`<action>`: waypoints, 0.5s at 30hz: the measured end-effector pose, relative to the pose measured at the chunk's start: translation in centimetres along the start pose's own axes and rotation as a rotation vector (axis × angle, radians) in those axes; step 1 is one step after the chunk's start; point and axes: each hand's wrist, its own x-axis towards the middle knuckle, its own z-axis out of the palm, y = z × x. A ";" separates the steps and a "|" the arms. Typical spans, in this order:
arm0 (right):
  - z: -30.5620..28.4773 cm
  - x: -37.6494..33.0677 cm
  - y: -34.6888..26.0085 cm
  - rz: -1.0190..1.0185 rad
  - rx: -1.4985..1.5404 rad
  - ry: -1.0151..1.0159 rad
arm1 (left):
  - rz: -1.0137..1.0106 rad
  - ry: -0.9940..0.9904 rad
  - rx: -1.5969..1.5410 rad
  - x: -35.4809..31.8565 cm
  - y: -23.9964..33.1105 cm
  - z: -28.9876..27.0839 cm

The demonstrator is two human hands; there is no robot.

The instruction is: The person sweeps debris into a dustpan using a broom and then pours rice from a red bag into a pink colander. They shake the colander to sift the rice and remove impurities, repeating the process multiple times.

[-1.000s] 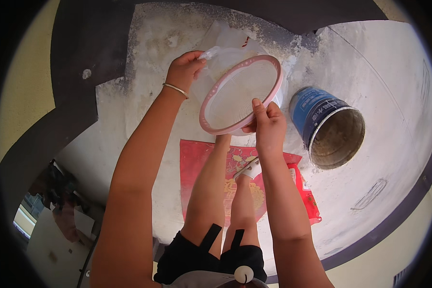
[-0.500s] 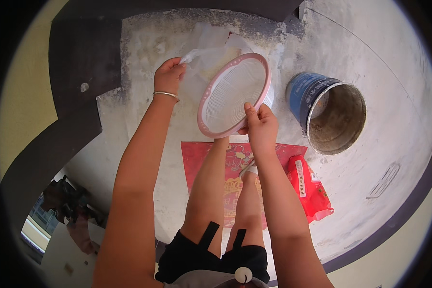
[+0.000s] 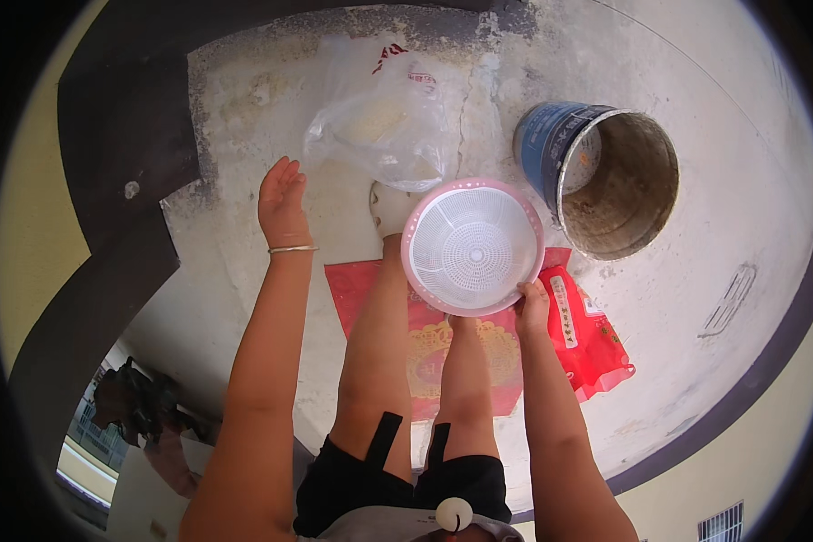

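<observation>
My right hand [image 3: 533, 305] grips a round plastic colander [image 3: 474, 237] by the lower right of its pink rim. Its white perforated bowl faces me, and I see nothing in it. My left hand [image 3: 283, 200] is empty, its fingers stretched out and held up to the left. Just beyond it lies a clear plastic bag [image 3: 379, 135] with red print on the floor. Something pale shows through the bag's film, but I cannot make out what it is. The colander hides part of my feet.
A blue bucket [image 3: 546, 149] with a dirty inside lies tipped at the right, its mouth toward me. Under my legs is a red patterned mat [image 3: 425, 361], with a red bag [image 3: 589, 348] at its right edge. Dark bands [image 3: 126, 253] border the floor at left.
My left hand has let go of the plastic bag and drawn back left. The bag has settled on the floor. My right hand has lowered the colander and turned its bowl toward me.
</observation>
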 end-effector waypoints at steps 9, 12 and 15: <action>-2.8 9.5 6.2 0.151 -0.002 -0.012 | -0.320 -0.333 0.148 -19.2 -8.3 2.0; -4.1 12.2 8.7 0.105 -0.197 -0.036 | -0.338 -0.446 0.246 -23.1 -11.3 1.7; -5.1 14.3 11.0 -0.088 -0.389 0.054 | -0.245 -0.579 0.496 -24.8 -13.3 1.5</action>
